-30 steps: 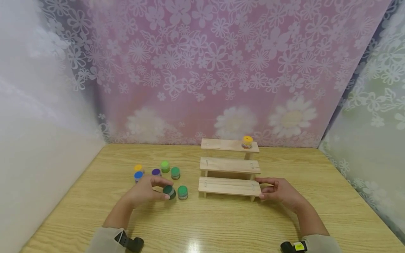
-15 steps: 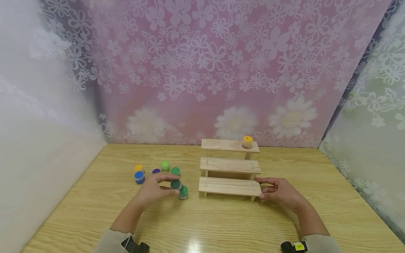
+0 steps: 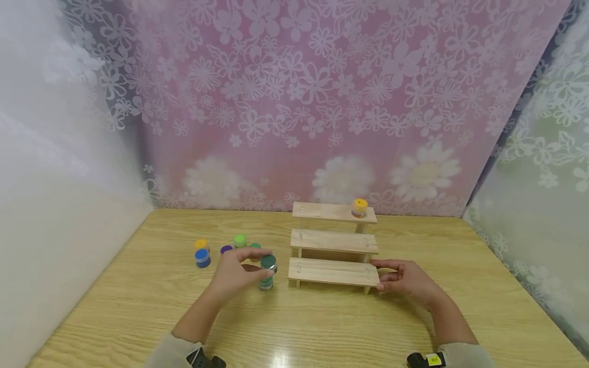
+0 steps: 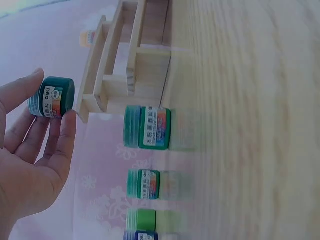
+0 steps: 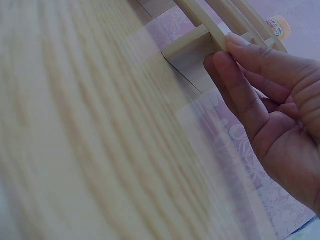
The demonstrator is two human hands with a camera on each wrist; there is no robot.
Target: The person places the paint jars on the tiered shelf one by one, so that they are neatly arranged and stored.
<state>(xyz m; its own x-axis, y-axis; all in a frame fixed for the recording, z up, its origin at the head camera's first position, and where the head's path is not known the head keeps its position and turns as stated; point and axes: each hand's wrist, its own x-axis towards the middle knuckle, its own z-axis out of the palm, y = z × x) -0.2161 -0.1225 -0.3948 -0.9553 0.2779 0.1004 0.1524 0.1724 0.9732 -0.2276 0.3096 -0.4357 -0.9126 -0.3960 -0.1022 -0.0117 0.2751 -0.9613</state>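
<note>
My left hand (image 3: 232, 275) pinches a small dark green paint jar (image 4: 59, 97) between thumb and fingers, off the table. In the head view it overlaps a green-lidded paint jar (image 3: 266, 284) that stands on the table. A three-step wooden display stand (image 3: 333, 271) is to the right of these jars. At its right end, my right hand (image 3: 409, 282) pinches the edge of the lowest step, thumb and fingertips on the board. One yellow-lidded paint jar (image 3: 359, 208) sits at the right of the top step.
Left of the stand are more paint jars: blue (image 3: 202, 258), orange (image 3: 201, 245), light green (image 3: 240, 241), and purple (image 3: 226, 249) and green (image 3: 254, 249) ones partly behind my left hand. A flowered curtain (image 3: 276, 102) backs the wooden table (image 3: 322, 327).
My left hand has lifted the dark green jar and carried it right, past the other jars toward the stand. My right hand has stayed at the stand's edge.
</note>
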